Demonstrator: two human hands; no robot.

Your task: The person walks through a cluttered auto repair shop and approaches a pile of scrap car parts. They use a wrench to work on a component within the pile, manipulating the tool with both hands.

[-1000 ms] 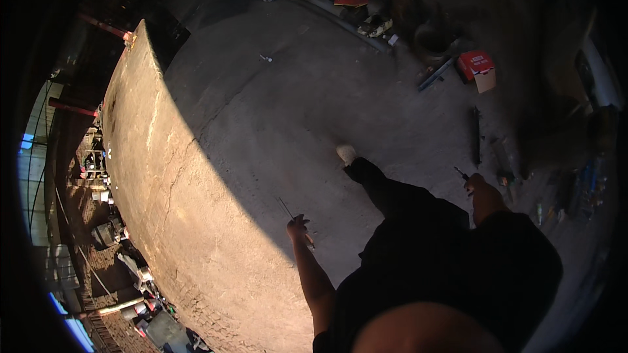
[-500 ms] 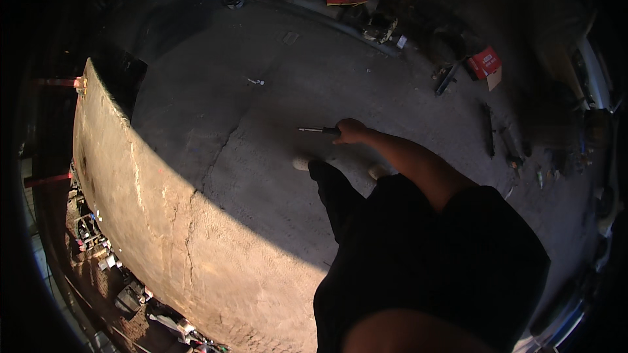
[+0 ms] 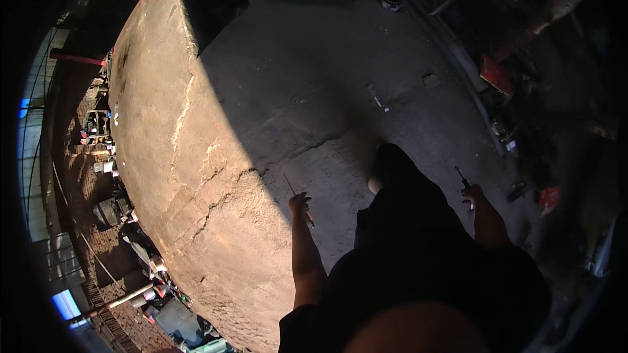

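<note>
My left hand [image 3: 299, 204] is closed around what looks like a screwdriver [image 3: 309, 218]. Its reddish handle end sticks out below the fist, and a long thin shaft slants up and left over the floor. Off to the right, my right hand [image 3: 475, 193] grips a slim dark tool [image 3: 462, 177] with a narrow tip pointing away from me. A pale metal bit of it shows under the fingers; its exact kind is too dim to tell. Both hands hang apart, on either side of my dark clothing, above the concrete floor [image 3: 281, 111].
Sunlight covers the left of the floor, with a crack [image 3: 216, 206] running across. Parts and containers line the left edge, including a grey bin [image 3: 180, 321]. On the right lie a red box [image 3: 549, 197], a red case [image 3: 495, 74] and a long metal beam [image 3: 461, 59]. A small tool [image 3: 376, 97] lies ahead.
The view has swung left, so the sunlit floor fills more of it. My left hand with the screwdriver has come into sight. My right hand, still holding its tool, now appears farther right.
</note>
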